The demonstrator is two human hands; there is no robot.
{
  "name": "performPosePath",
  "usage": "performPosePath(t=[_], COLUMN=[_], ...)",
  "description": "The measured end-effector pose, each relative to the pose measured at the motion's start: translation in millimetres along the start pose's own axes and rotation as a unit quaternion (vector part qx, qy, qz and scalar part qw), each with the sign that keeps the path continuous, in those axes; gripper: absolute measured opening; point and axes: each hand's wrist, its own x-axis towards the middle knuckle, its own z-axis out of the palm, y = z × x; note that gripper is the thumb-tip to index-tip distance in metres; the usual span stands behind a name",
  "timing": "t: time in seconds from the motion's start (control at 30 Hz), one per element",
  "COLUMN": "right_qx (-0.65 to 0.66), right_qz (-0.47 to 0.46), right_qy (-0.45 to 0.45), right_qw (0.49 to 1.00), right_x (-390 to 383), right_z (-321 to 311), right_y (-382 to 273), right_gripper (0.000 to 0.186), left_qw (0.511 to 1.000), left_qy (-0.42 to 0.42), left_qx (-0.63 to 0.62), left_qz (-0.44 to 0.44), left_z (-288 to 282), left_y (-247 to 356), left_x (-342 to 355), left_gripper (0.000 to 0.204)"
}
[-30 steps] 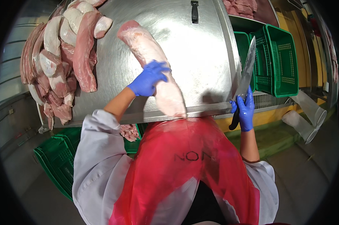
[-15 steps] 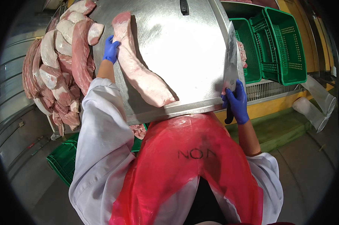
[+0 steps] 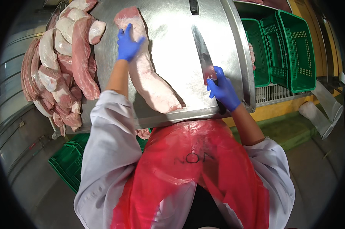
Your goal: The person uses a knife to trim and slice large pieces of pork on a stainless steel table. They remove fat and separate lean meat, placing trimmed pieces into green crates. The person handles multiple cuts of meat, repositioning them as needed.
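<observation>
Left hand (image 3: 129,46) lies spread on likely soft, slippery meat (image 3: 145,74), best held at its eleven-o'clock end; right hand (image 3: 225,93) grips a knife (image 3: 202,51).

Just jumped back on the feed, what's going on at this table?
A person's blue-gloved left hand is spread over the far part of a long, pale cut of meat lying on the metal table. The right hand grips a large knife, its blade apart from that cut. More meat is heaped at the left; green crates stand beyond the table's right edge.
</observation>
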Motion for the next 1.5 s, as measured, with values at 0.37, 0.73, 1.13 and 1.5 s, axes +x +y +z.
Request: performPosePath(t=[0.37,0.73,1.13,1.5], right_qx=[-0.117,-0.257,-0.22,-0.287], right_qz=[-0.001,0.033,0.039,-0.032], right_qy=[-0.067,-0.107,-0.115,-0.099], right_qw=[0.991,0.96,0.968,0.952], right_x=[202,280,134,190], right_z=[92,118,125,144], right_y=[-91,-151,-84,-81], right_gripper=[0.081,0.087,0.081,0.087], left_qw=[0.985,0.988,0.988,0.992], left_qy=[0.122,0.106,0.116,0.046], left_qx=[0.085,0.071,0.058,0.047], left_qz=[0.088,0.091,0.079,0.105], left_z=[50,48,41,28], left_y=[-4,0,-4,-1], left_x=[42,38,39,-52], left_gripper=[0.068,0.07,0.074,0.083])
